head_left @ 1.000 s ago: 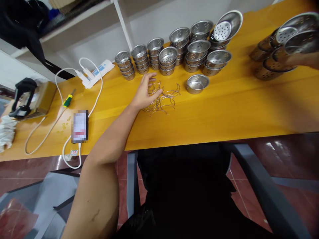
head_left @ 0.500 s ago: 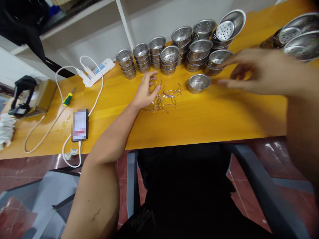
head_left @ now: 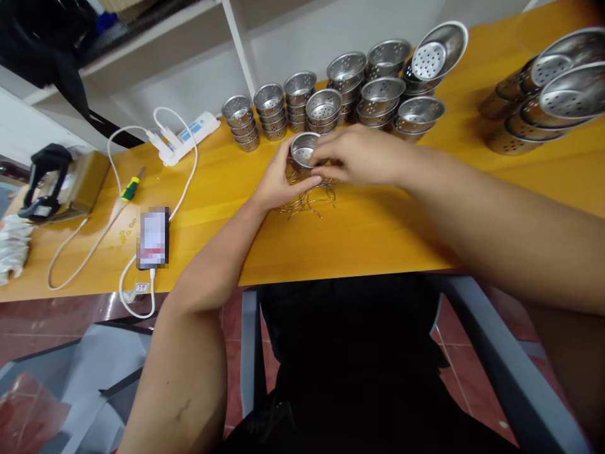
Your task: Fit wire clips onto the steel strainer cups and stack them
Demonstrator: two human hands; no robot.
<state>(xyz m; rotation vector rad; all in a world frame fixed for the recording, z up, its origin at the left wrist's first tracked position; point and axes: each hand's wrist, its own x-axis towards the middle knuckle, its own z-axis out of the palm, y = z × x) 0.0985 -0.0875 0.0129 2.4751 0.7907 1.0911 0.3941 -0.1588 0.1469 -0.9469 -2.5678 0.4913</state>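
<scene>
A small perforated steel cup (head_left: 304, 150) is between my hands, above the loose pile of bent wire handles (head_left: 305, 203). My left hand (head_left: 275, 180) curls round the cup's left side, thumb stretched along its front. My right hand (head_left: 352, 154) grips the cup's right rim with bent fingers. Both hands partly cover the cup and the wires, and some fingertips are hidden. Just behind the hands stands a stack of similar cups (head_left: 324, 106).
More cup stacks (head_left: 239, 118) line the table's back edge, and larger nested cups (head_left: 574, 91) lie tilted at the right. To the left are a power strip (head_left: 191, 135), a phone (head_left: 154, 238) with cables, a screwdriver (head_left: 131, 188) and small yellow rings (head_left: 123, 236).
The single cup has gone from its place right of the wires to between my hands. My right hand has swung left with it; my left hand has closed in on it.
</scene>
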